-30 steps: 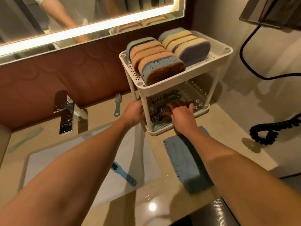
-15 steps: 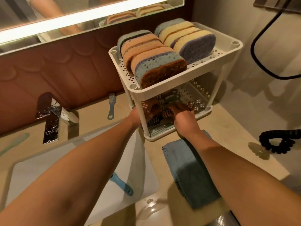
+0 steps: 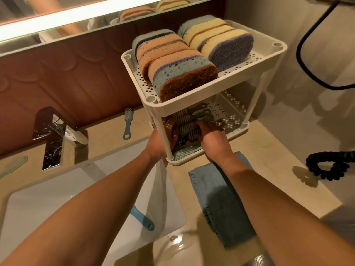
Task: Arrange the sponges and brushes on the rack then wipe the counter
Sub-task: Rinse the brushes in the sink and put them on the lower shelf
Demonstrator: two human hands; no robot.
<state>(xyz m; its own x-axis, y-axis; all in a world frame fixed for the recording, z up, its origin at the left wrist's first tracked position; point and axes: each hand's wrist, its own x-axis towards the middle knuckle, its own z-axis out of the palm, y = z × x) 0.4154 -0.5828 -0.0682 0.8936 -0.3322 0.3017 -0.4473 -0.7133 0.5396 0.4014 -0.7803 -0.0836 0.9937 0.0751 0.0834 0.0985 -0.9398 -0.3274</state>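
L hand [image 3: 156, 145] in rack [image 3: 211, 91] lower tier, grip can't tell | R hand [image 3: 213, 139] curled round brushes [image 3: 194, 117] there | sponges [image 3: 172, 54] on top tier | cloth [image 3: 221, 198] on tabletop [image 3: 269, 179]

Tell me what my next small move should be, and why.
Probably withdraw your left hand and reach for the blue brush by the wall: it and the right hand are low in the rack among brushes, while that one lies loose on the counter.
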